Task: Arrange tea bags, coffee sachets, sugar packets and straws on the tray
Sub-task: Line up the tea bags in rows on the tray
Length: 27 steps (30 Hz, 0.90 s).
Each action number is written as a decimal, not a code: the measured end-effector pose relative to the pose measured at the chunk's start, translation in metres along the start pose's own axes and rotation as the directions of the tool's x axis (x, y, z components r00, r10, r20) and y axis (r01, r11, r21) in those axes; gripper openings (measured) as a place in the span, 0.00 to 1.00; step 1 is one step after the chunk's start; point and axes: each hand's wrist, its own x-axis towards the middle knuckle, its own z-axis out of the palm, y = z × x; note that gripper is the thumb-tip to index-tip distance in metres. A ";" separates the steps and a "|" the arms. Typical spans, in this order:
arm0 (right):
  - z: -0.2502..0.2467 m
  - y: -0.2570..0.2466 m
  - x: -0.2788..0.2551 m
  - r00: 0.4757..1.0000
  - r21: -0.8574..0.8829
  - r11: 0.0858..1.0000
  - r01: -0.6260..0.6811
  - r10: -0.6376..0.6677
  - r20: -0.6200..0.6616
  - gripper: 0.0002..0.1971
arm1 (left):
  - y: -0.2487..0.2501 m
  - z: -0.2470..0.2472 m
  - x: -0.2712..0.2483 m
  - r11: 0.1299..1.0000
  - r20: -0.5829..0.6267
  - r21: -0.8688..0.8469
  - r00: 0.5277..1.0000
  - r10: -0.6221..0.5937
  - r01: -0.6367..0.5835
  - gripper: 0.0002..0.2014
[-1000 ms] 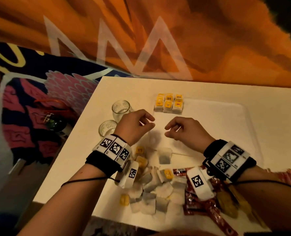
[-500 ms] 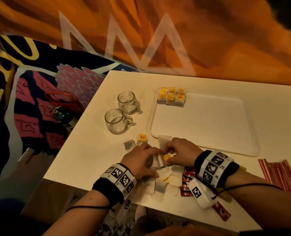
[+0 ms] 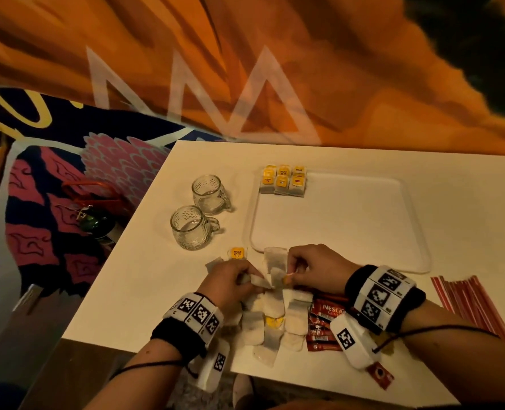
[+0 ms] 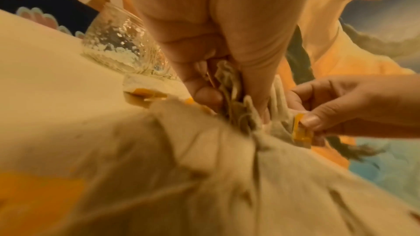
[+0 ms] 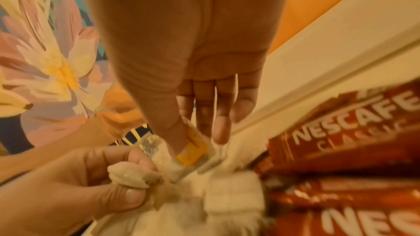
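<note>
Two dimpled glass mugs stand upright on the white table [image 3: 144,279], left of everything else on it; the farther mug [image 3: 209,194] sits just beside the nearer mug [image 3: 189,227], their handles turned to the right; one of them shows in the left wrist view as a glittering glass wall [image 4: 118,42]. Off the table's left edge lies a patterned rug [image 3: 53,179] in pink and dark blue; on it rests a dark green bottle [image 3: 96,223], near a red cord [image 3: 88,190]; an orange painted wall [image 3: 304,69] rises behind the table.

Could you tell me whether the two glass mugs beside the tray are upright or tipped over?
Both are upright: the farther glass mug and the nearer glass mug stand on the table, rims facing up, left of the tray.
</note>
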 end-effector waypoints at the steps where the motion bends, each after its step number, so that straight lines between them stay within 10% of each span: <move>1: -0.004 -0.001 -0.003 1.000 0.031 1.000 0.005 -0.004 -0.016 0.07 | 0.000 -0.004 -0.001 0.999 -0.016 -0.051 1.000 0.014 -0.015 0.07; 10: -0.040 -0.038 -0.025 0.979 0.553 0.815 0.170 -0.203 -0.002 0.04 | 0.022 -0.027 0.002 0.697 -0.034 -0.712 0.988 -0.150 0.081 0.08; 23: -0.038 -0.031 -0.028 0.985 0.740 0.658 0.138 -0.173 -0.029 0.14 | 0.034 -0.024 0.000 0.179 0.123 -0.970 0.965 -0.230 0.166 0.09; 27: -0.036 -0.031 -0.027 0.978 0.692 0.705 0.156 -0.207 -0.009 0.22 | 0.040 -0.024 -0.003 0.153 0.182 -0.964 0.962 -0.205 0.216 0.07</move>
